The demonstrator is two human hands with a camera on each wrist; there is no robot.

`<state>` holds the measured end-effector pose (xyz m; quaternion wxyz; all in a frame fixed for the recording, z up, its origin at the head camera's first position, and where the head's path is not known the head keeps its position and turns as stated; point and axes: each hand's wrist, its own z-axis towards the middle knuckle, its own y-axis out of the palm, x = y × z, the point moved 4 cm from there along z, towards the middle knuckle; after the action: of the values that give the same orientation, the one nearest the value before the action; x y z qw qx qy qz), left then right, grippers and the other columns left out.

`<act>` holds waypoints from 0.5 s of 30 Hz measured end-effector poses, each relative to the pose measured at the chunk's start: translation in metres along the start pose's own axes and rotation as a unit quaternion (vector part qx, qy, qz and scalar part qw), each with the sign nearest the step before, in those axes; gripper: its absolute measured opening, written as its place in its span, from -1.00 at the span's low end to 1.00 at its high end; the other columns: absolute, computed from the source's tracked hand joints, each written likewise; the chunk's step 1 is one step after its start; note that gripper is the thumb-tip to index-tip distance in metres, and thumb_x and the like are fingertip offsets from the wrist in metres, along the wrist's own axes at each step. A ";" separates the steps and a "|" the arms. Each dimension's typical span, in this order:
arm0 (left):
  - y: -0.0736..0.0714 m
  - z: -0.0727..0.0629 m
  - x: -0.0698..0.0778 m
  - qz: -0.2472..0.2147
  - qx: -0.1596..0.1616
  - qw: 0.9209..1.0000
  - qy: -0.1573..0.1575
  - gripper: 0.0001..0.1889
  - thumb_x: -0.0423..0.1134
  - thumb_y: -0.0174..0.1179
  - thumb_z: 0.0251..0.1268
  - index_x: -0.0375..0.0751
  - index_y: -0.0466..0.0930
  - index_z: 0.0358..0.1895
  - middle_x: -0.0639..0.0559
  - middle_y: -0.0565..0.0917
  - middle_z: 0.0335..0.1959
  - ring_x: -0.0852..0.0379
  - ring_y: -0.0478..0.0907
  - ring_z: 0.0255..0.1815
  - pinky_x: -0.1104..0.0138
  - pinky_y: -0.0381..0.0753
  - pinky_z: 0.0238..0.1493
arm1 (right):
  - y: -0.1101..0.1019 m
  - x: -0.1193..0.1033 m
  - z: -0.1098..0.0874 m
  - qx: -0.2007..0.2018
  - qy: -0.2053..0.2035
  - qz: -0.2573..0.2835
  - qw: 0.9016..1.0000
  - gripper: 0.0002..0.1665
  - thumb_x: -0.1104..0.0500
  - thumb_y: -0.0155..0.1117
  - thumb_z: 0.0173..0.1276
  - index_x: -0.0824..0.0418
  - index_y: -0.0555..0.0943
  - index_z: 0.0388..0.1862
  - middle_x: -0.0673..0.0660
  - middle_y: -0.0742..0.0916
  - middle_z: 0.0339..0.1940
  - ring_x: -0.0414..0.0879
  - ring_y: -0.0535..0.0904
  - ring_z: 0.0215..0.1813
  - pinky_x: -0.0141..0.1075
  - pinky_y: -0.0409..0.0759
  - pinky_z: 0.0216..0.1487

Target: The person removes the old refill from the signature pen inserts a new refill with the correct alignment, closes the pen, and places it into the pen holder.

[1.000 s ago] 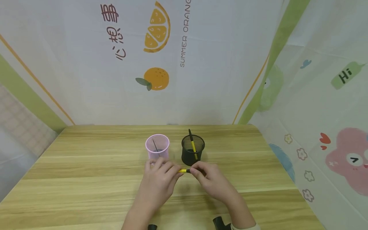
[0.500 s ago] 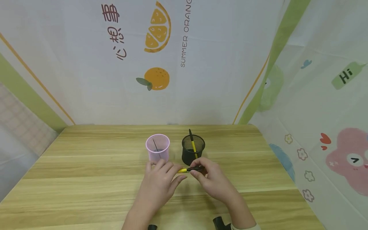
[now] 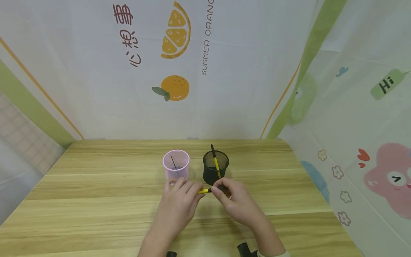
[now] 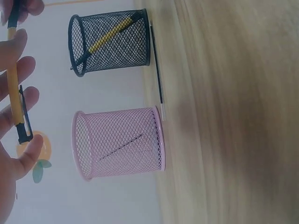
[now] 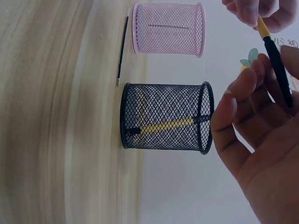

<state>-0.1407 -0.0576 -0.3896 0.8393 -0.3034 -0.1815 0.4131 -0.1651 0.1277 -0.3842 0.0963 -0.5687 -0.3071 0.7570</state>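
Note:
Both hands hold one yellow pen [image 3: 204, 191] with a black front section, roughly level above the table. My left hand [image 3: 178, 201] grips the yellow barrel, whose black clip [image 4: 26, 112] shows in the left wrist view. My right hand [image 3: 237, 201] holds the black section between thumb and fingers. Beyond the right hand stands a black mesh pen cup [image 3: 210, 177] with another yellow and black pen [image 3: 216, 162] leaning in it. Beyond the left hand is a pink mesh pen cup [image 3: 172, 174] containing a thin dark refill [image 3: 173, 162]. Another refill [image 4: 157, 65] lies beside the cups' bases.
The wood-grain table [image 3: 96, 200] ends at a white printed cloth [image 3: 237, 89] at the back. More printed cloth [image 3: 340, 117] hangs on the right. Black objects, one on the right [image 3: 244, 249] and one on the left [image 3: 171, 254], show beside the forearms.
Half a second ago the left thumb stood away from the pen; now it is back near the barrel. The right thumb and fingers cover more of the black section. Both cups are unmoved.

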 end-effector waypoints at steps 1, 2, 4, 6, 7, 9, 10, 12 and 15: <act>0.000 0.000 0.000 -0.003 0.003 1.000 0.001 -0.85 -0.06 0.36 0.37 0.03 0.70 -0.11 0.21 0.81 -0.23 0.13 0.63 -0.15 0.02 0.56 0.04 | 0.000 0.001 0.000 0.000 0.003 -0.003 1.000 -0.71 -0.04 0.19 0.68 0.11 0.69 -0.13 0.02 0.69 -0.31 -0.21 0.54 -0.30 -0.38 0.56 -0.27; -0.001 0.001 0.001 -0.006 0.006 1.000 0.003 -0.86 -0.06 0.36 0.37 0.03 0.70 -0.12 0.21 0.81 -0.23 0.13 0.63 -0.15 0.01 0.56 0.04 | 0.000 0.001 0.000 -0.001 0.007 -0.006 1.000 -0.65 -0.08 0.15 0.69 0.12 0.68 -0.19 -0.01 0.66 -0.36 -0.22 0.51 -0.34 -0.38 0.53 -0.29; -0.002 0.001 0.002 -0.009 0.010 1.000 0.006 -0.86 -0.07 0.36 0.36 0.03 0.70 -0.13 0.22 0.80 -0.23 0.14 0.63 -0.16 0.01 0.56 0.04 | 0.000 0.003 0.000 0.000 0.010 -0.011 1.000 -0.54 -0.11 0.07 0.73 0.11 0.66 -0.31 -0.04 0.60 -0.46 -0.25 0.45 -0.39 -0.38 0.48 -0.33; -0.003 0.002 0.003 -0.009 0.014 1.000 0.010 -0.87 -0.08 0.36 0.36 0.03 0.71 -0.13 0.22 0.80 -0.23 0.14 0.64 -0.15 0.00 0.55 0.04 | 0.000 0.004 0.001 0.001 0.011 -0.012 1.000 -0.47 -0.11 0.03 0.75 0.12 0.65 -0.40 -0.06 0.56 -0.53 -0.28 0.43 -0.44 -0.39 0.47 -0.36; -0.003 0.002 0.004 -0.009 0.016 1.000 0.011 -0.87 -0.08 0.36 0.35 0.03 0.71 -0.13 0.21 0.80 -0.23 0.14 0.64 -0.15 0.00 0.55 0.05 | 0.001 0.004 0.000 0.000 0.010 -0.014 1.000 -0.45 -0.10 0.01 0.75 0.13 0.65 -0.43 -0.07 0.55 -0.57 -0.29 0.42 -0.47 -0.39 0.46 -0.38; -0.004 0.002 0.004 -0.007 0.018 1.000 0.013 -0.87 -0.08 0.36 0.35 0.03 0.71 -0.14 0.21 0.80 -0.24 0.14 0.64 -0.15 0.00 0.55 0.05 | 0.001 0.005 0.000 -0.002 0.006 -0.016 1.000 -0.44 -0.08 0.02 0.76 0.12 0.67 -0.45 -0.10 0.53 -0.61 -0.32 0.40 -0.51 -0.40 0.46 -0.41; -0.004 0.002 0.004 -0.006 0.019 1.000 0.013 -0.87 -0.08 0.36 0.35 0.03 0.71 -0.14 0.21 0.80 -0.24 0.14 0.64 -0.15 0.00 0.56 0.05 | 0.001 0.005 0.000 -0.005 0.003 -0.017 1.000 -0.45 -0.07 0.03 0.75 0.12 0.69 -0.44 -0.10 0.53 -0.61 -0.33 0.40 -0.52 -0.40 0.47 -0.42; -0.005 0.002 0.005 -0.005 0.021 1.000 0.014 -0.87 -0.08 0.35 0.35 0.03 0.72 -0.14 0.21 0.80 -0.24 0.13 0.64 -0.15 -0.01 0.56 0.05 | 0.002 0.006 0.000 -0.009 0.000 -0.023 1.000 -0.47 -0.06 0.04 0.75 0.12 0.70 -0.42 -0.11 0.52 -0.62 -0.35 0.36 -0.54 -0.40 0.45 -0.46; -0.005 0.002 0.004 -0.008 0.023 1.000 0.014 -0.87 -0.07 0.35 0.36 0.02 0.72 -0.15 0.21 0.79 -0.26 0.13 0.64 -0.16 -0.02 0.56 0.05 | 0.001 0.006 0.000 -0.014 -0.004 -0.031 0.999 -0.54 -0.06 0.08 0.73 0.11 0.70 -0.35 -0.11 0.48 -0.59 -0.35 0.32 -0.53 -0.41 0.41 -0.46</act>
<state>-0.1366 -0.0562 -0.3844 0.8515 -0.2885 -0.1627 0.4065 -0.1665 0.1295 -0.3897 0.1106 -0.5574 -0.3356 0.7512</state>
